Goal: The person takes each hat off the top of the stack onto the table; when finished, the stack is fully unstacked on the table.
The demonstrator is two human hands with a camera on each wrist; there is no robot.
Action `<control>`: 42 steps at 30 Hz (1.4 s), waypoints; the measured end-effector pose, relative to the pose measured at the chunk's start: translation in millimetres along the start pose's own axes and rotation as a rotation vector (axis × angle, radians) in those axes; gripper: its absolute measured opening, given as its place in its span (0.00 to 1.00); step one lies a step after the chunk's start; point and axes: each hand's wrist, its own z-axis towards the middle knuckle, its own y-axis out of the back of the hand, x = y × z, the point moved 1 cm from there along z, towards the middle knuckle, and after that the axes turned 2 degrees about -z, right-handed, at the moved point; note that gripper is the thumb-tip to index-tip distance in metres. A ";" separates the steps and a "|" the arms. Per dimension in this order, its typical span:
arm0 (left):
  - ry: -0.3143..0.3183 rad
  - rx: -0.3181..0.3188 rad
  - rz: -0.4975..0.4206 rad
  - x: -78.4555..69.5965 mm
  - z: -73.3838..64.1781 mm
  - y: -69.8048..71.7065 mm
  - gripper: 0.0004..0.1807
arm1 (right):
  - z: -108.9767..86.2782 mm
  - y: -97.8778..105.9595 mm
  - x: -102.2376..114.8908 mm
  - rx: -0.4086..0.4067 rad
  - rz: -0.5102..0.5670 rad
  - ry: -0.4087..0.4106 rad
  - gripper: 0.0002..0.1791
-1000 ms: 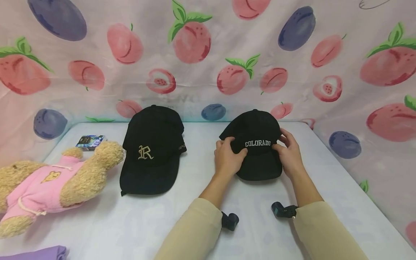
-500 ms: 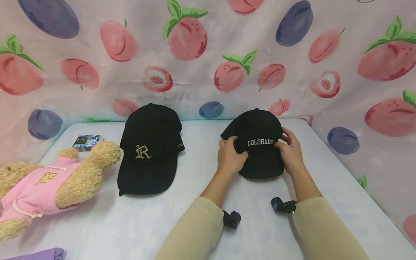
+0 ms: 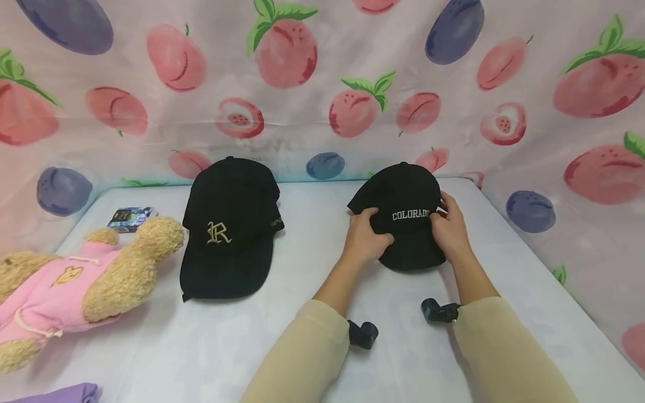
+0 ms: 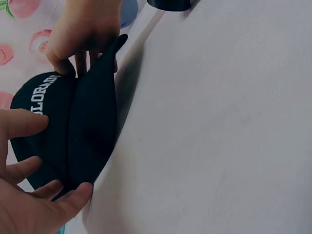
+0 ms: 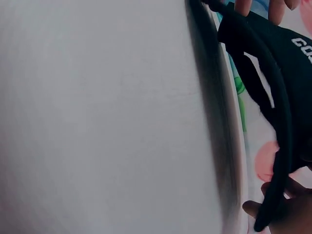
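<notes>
A black baseball cap (image 3: 405, 193) with white COLORADO lettering is at the right of the head view, its brim toward me. My left hand (image 3: 364, 238) holds its left side, thumb near the brim. My right hand (image 3: 450, 228) grips the right side where crown and brim meet. In the left wrist view the brim (image 4: 95, 122) casts a shadow on the table. The right wrist view shows the cap (image 5: 278, 83) edge-on, with a gap under the brim. A second black baseball cap (image 3: 229, 224), with a gold letter emblem, rests to the left, untouched.
A teddy bear (image 3: 65, 285) in pink clothing lies at the left, with a small patterned box (image 3: 131, 218) behind it. Purple folded cloth (image 3: 65, 393) shows at the bottom left corner. A fruit-print curtain (image 3: 201, 134) borders the white table (image 3: 227, 347).
Both hands have shifted the COLORADO cap a little to the right and farther back, turning it slightly. The head view has also moved a bit; the other cap and bear stay put.
</notes>
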 end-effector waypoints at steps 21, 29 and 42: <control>0.030 0.094 -0.031 1.0 0.0 -12.4 0.41 | 0.3 -5.4 -0.2 0.071 -0.146 0.108 0.68; 0.075 0.097 -0.099 6.2 -3.8 -10.3 0.38 | 0.1 -7.1 -0.9 0.038 -0.197 0.066 0.67; 0.143 0.158 -0.320 25.4 -5.0 23.7 0.28 | 6.5 -4.7 -5.1 0.016 -0.192 0.094 0.66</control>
